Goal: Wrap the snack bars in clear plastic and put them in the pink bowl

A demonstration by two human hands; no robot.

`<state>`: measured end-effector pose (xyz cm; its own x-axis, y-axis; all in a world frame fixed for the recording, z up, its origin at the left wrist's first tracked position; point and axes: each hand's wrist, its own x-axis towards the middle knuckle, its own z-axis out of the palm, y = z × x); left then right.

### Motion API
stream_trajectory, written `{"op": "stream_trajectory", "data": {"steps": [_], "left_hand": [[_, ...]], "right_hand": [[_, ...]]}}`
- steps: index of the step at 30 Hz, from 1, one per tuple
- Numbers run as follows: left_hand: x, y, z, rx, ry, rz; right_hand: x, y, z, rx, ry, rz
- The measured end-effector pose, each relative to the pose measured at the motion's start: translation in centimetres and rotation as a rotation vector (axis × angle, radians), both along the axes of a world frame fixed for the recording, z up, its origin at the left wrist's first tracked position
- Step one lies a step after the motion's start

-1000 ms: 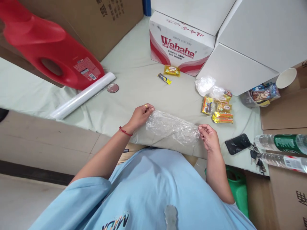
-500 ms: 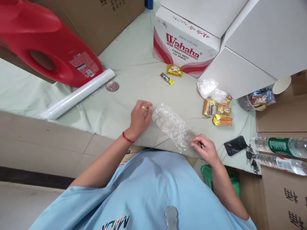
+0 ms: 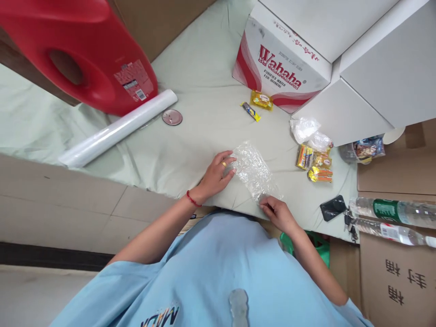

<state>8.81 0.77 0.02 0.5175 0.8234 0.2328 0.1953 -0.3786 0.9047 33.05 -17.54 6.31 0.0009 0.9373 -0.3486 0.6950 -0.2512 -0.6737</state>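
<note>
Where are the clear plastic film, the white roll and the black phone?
Clear plastic film (image 3: 255,169): head view, its crinkled middle.
White roll (image 3: 119,128): head view, middle of its length.
Black phone (image 3: 333,208): head view, middle of its upward face.

Illumination is moderately bright and diffuse; shadows beneath my left hand (image 3: 218,175) and my right hand (image 3: 279,213) are faint. Small specular glints cover the clear film (image 3: 254,169) between them. A soft highlight runs along the white roll (image 3: 119,129) left of my left hand. Wide-angle distortion stretches the red jug (image 3: 98,59) beyond the roll.
</note>
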Motion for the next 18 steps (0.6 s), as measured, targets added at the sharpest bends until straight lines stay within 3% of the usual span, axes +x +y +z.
{"op": "stream_trajectory", "data": {"steps": [4,13,18], "left_hand": [[-0.9,-1.6,0.6,-0.168,-0.049,0.031],[-0.3,-6.9,2.8,-0.794,-0.024,-0.209],[2.1,-7.5,3.5,-0.801,-0.011,-0.278]], "right_hand": [[-1.4,1.2,0.4,-0.011,0.109,-0.157],[-2.4,2.4,1.1,-0.012,0.402,-0.335],[-3.3,2.7,1.1,0.013,0.541,-0.358]]}}
